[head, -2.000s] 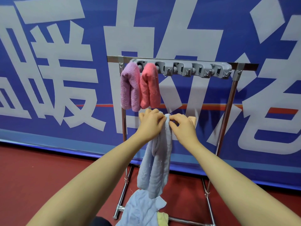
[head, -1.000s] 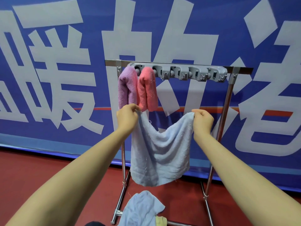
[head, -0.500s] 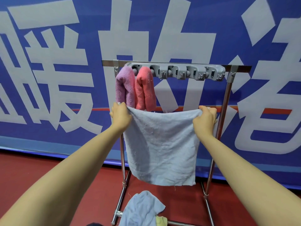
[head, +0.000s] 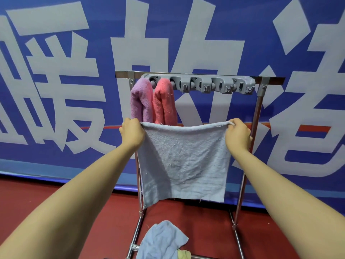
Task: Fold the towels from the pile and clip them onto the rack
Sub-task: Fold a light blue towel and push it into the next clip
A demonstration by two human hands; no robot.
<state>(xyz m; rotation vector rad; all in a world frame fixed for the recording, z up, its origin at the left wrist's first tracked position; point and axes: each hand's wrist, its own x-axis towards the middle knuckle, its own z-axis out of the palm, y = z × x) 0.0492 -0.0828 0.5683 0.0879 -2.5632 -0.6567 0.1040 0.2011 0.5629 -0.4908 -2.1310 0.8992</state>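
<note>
pale blue towel (head: 183, 161) hangs flat before the rack (head: 259, 116) | my left hand (head: 133, 132) and right hand (head: 238, 134) each pinch a top corner, i judge to square it for folding | purple towel (head: 141, 100), pink towel (head: 164, 100) already clipped | pile (head: 162, 240) below

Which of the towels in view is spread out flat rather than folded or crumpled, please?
The light blue towel, stretched open between the left hand and right hand. The purple towel and pink towel hang folded; another lies crumpled below.
</note>
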